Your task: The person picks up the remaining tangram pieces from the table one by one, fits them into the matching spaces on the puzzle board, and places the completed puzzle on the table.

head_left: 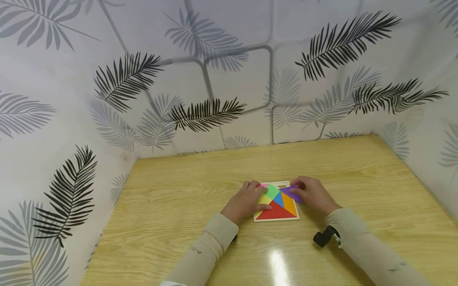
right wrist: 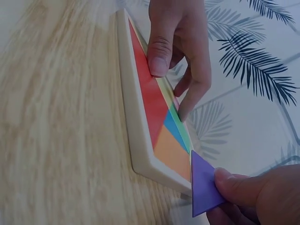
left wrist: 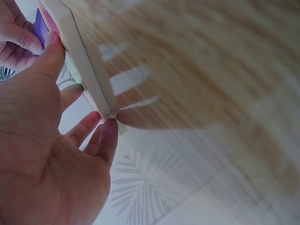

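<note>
A square tangram tray (head_left: pixel 276 221) with a pale rim lies on the table, holding a red triangle (head_left: pixel 275 213), an orange piece (head_left: pixel 289 204), a blue triangle (head_left: pixel 278 200), a green piece (head_left: pixel 273 191), plus yellow and pink ones. My left hand (head_left: pixel 245 201) rests over its left side. The left thumb lies on the pieces and other fingertips touch the tray's edge in the left wrist view. Between thumb and fingers my right hand (head_left: pixel 316 195) pinches a purple triangle (right wrist: pixel 204 185), tilted over the tray's right side. A bare gap shows at the tray's far right corner.
The wood-grain table (head_left: pixel 186 186) extends around the tray on all sides. Behind it and at the sides hangs a white cloth (head_left: pixel 243 91) with feather-like leaf prints. A black wrist-mounted device (head_left: pixel 323 237) sits under the right sleeve.
</note>
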`<control>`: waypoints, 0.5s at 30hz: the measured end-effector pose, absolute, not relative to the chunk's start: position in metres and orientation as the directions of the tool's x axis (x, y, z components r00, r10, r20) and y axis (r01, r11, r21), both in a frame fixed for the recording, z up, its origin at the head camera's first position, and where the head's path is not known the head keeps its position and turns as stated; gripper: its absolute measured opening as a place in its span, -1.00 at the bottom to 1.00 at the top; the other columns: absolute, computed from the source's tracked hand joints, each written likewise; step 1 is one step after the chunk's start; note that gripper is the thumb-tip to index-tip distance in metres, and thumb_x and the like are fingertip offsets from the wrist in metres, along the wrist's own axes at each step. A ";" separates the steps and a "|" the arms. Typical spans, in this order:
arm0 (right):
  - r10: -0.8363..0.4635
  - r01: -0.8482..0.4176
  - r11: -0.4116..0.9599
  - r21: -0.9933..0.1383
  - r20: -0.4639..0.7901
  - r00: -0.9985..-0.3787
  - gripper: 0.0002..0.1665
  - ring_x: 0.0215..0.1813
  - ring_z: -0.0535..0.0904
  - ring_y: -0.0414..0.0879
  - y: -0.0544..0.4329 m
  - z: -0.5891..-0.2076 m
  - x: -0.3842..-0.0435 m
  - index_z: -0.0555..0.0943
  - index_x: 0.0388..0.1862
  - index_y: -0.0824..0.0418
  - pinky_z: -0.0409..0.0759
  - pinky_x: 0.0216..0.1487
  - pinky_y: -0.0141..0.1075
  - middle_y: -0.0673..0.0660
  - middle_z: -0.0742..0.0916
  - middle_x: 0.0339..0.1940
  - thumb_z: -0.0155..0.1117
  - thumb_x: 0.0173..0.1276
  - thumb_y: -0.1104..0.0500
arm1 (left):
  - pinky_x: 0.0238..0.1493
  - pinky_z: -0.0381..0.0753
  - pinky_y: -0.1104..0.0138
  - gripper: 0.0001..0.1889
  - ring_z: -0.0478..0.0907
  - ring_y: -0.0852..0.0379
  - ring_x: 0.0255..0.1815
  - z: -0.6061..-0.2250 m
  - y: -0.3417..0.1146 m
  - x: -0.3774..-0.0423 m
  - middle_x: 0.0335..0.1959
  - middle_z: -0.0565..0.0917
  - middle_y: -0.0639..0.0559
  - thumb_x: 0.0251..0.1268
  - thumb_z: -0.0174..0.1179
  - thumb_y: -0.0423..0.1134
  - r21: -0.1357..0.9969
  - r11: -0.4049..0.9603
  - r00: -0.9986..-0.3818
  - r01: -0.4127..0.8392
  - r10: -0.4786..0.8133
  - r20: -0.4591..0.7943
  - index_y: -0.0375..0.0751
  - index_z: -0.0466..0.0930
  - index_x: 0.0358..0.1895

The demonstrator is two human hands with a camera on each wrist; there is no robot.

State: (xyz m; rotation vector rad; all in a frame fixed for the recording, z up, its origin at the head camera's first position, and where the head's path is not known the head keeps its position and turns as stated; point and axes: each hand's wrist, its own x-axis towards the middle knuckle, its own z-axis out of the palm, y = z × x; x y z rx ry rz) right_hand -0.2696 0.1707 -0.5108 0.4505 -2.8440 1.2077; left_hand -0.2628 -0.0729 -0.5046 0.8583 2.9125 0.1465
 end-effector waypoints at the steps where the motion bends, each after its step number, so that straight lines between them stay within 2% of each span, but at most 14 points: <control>1: -0.255 -0.274 0.660 -0.699 0.134 -0.958 -0.81 -0.27 0.52 -0.06 0.170 -0.511 -0.270 0.62 -0.17 0.25 0.55 -0.17 -0.18 0.08 0.65 -0.30 0.31 0.23 0.25 | 0.11 0.43 0.28 -0.28 0.14 0.04 0.27 -0.505 -0.073 -0.263 0.28 0.24 0.03 0.14 -0.01 0.35 0.120 0.837 -0.837 0.533 0.543 -0.071 0.07 0.31 0.33; 6: -0.241 -0.264 0.673 -0.691 0.133 -0.961 -0.81 -0.27 0.52 -0.05 0.163 -0.511 -0.271 0.61 -0.16 0.26 0.56 -0.17 -0.18 0.09 0.65 -0.30 0.29 0.25 0.26 | 0.10 0.44 0.27 -0.28 0.13 0.04 0.27 -0.506 -0.073 -0.264 0.28 0.24 0.03 0.14 -0.02 0.35 0.111 0.839 -0.838 0.533 0.541 -0.071 0.08 0.31 0.33; 15: -0.260 -0.329 0.679 -0.656 0.204 -0.944 -0.84 -0.30 0.50 -0.07 0.155 -0.512 -0.273 0.61 -0.19 0.26 0.53 -0.22 -0.20 0.08 0.64 -0.31 0.29 0.24 0.26 | 0.14 0.39 0.30 -0.32 0.19 0.02 0.22 -0.502 -0.074 -0.261 0.25 0.27 -0.02 0.17 0.01 0.31 0.105 0.824 -0.826 0.556 0.562 -0.037 0.03 0.36 0.30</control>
